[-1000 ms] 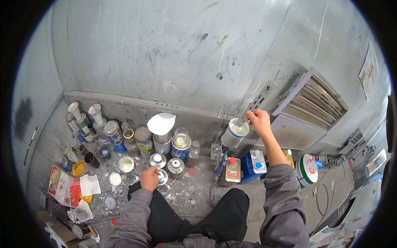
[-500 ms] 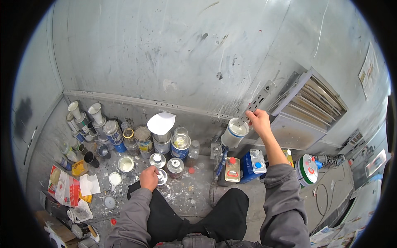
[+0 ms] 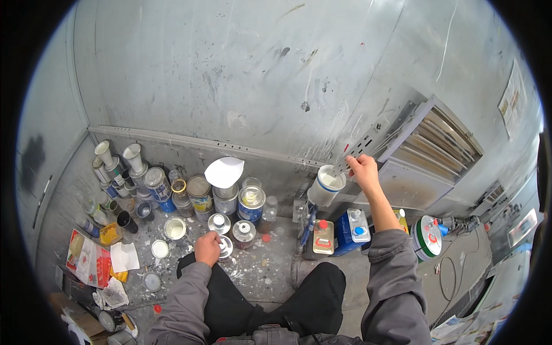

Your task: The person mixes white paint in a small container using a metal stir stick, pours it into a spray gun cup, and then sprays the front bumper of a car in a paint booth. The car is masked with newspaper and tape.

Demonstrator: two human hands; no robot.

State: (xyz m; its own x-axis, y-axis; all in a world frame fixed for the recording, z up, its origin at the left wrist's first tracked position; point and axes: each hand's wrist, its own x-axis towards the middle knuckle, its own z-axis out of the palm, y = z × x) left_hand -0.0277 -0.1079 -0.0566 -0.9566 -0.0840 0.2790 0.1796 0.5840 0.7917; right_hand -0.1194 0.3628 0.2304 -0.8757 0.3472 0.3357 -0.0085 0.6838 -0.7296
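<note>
My right hand [image 3: 363,172] pinches a flat grey stirring strip [image 3: 359,144] with holes and slots along it. The strip slants over a white cup [image 3: 326,187] with a blue band near its rim; pale liquid shows inside, and whether the strip's lower end touches it I cannot tell. Below the cup is a blue-handled metal fitting [image 3: 307,227], probably a spray gun. Down on the left, my left hand [image 3: 207,248] is closed at the edge of a round white-topped container [image 3: 225,247]; the fingers partly hide their grip.
Several paint cans [image 3: 200,195] stand along the wall, with a white paper funnel [image 3: 224,172] on top of one. Right of the cup are a metal can with a red cap [image 3: 324,237], a blue can [image 3: 352,230] and a white-and-green drum [image 3: 426,237]. A hose [image 3: 454,282] lies on the floor.
My right hand has shifted slightly right and down with the stirring strip, whose face has turned a little. The left hand stays where it was.
</note>
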